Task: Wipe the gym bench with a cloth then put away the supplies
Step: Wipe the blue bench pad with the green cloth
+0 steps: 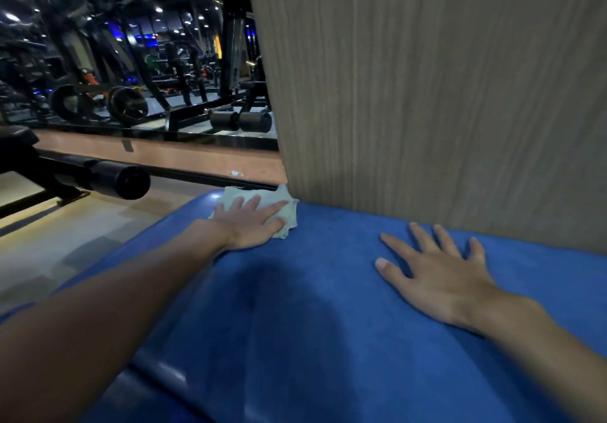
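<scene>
**One cloth, two hands on the blue desk**

There is one cloth (272,194). It is pale green and crumpled. It lies at the far left corner of the blue padded desk (312,307), right where the desk meets the wooden wall (427,94).

The left hand (249,222) lies flat on top of the cloth and presses it down. Its fingers (253,202) are straight and a little apart.

The right hand (440,278) rests flat on the bare desk near the far edge, well apart from the cloth. Its fingers (420,235) are spread wide and hold nothing.

One black padded bar (121,179) sticks out over the floor (65,245), left of the desk.
</scene>
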Tool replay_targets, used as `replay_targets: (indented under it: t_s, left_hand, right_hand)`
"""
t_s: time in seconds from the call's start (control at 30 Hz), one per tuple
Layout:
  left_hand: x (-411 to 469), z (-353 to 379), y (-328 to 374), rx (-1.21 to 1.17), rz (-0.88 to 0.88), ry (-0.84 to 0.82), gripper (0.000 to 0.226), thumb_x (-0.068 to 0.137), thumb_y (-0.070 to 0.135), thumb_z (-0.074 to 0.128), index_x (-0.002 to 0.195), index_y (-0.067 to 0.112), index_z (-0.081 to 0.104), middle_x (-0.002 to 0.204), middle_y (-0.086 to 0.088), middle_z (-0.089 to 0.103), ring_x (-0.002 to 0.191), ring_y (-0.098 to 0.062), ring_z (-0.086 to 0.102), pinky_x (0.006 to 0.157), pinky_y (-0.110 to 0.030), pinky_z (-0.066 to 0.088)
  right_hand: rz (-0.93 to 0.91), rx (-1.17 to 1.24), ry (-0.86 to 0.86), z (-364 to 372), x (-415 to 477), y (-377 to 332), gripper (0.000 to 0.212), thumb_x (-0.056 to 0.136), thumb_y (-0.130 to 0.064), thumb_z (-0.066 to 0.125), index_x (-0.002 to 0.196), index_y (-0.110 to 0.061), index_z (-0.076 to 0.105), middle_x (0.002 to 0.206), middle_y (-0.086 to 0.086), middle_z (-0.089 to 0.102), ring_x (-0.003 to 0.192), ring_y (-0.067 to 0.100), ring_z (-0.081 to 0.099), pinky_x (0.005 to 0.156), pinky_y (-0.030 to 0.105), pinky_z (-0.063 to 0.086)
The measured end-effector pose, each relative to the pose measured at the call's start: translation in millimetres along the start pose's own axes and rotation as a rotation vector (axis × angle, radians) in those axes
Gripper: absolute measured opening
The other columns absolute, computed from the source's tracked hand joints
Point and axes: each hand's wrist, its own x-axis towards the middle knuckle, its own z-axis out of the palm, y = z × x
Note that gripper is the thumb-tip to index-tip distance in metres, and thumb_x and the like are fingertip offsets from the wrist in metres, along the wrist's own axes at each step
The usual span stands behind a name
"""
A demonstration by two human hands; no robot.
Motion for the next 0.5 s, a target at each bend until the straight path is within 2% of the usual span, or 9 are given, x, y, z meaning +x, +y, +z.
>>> replay_targets:
  t_s: [0.1,0.2,0.37,0.5]
  left_hand:
    - [-5,0,21,0.011,0.001,-0.005,0.054,0.095,0.069,0.012,0.147,0.063,-0.001,0.168,0.002,-0.001,0.153,-0.031,-0.002,0.118,-0.060,-0.001]
    - [-9,1,44,0.017,0.010,-0.016,0.053,0.096,0.068,0.013,0.146,0.064,-0.003,0.167,0.003,-0.002,0.153,-0.030,-0.002,0.119,-0.058,-0.002]
    - [-19,-1,90,0.010,0.054,-0.031,0.053,0.097,0.067,0.014,0.147,0.063,-0.002,0.167,0.003,-0.005,0.153,-0.030,-0.004,0.119,-0.056,-0.003]
    - [-29,2,132,0.024,0.131,-0.014,0.054,0.096,0.068,0.015,0.147,0.063,0.000,0.167,0.003,-0.005,0.152,-0.031,-0.003,0.118,-0.057,-0.001]
  right_hand:
    - [-0.053,0.028,0.009,2,2,1,0.067,0.089,-0.076,0.006,0.151,-0.052,0.002,0.166,-0.006,-0.006,0.151,0.026,-0.011,0.115,0.064,-0.007]
    - [-0.101,0.056,0.047,-8,0,24,0.066,0.091,-0.073,0.010,0.152,-0.048,0.010,0.165,-0.010,0.001,0.152,0.020,-0.005,0.117,0.060,-0.004]
    - [0.005,0.014,0.009,0,-17,64,0.066,0.089,-0.076,0.007,0.151,-0.053,0.001,0.165,-0.010,-0.009,0.151,0.024,-0.012,0.114,0.064,-0.008]
    - [-0.012,0.063,0.027,-6,-27,72,0.065,0.092,-0.072,0.010,0.153,-0.048,0.010,0.165,-0.012,-0.002,0.152,0.020,-0.009,0.115,0.062,-0.008]
